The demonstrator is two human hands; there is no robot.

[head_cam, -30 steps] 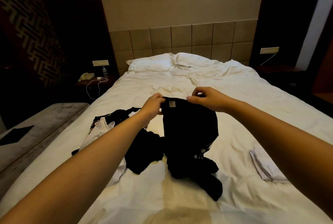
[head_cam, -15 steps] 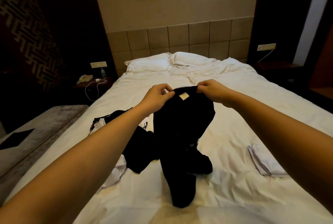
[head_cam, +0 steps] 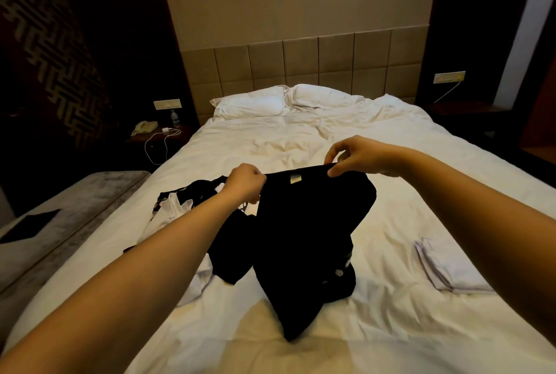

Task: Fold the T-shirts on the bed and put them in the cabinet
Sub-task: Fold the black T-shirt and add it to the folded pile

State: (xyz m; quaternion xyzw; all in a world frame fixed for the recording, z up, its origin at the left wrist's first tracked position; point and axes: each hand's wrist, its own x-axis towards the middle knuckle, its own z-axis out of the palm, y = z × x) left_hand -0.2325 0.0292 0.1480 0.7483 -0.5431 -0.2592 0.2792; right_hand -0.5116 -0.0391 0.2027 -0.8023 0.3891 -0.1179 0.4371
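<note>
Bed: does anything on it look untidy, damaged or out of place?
Nothing looks damaged. On the bed, a pile of unfolded clothes lies crumpled on its left side, and the sheet is wrinkled. The black T-shirt, held at the collar by both hands, hangs bunched. The folded white garment lies neat.

White-sheeted bed (head_cam: 406,163): two pillows (head_cam: 249,105) at headboard, dark-and-white clothes heap (head_cam: 180,208) left, folded white garment (head_cam: 445,265) right.

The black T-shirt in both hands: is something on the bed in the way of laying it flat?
Yes. The black T-shirt hangs partly over the clothes pile left of it; the bed is bare on its right.
</note>
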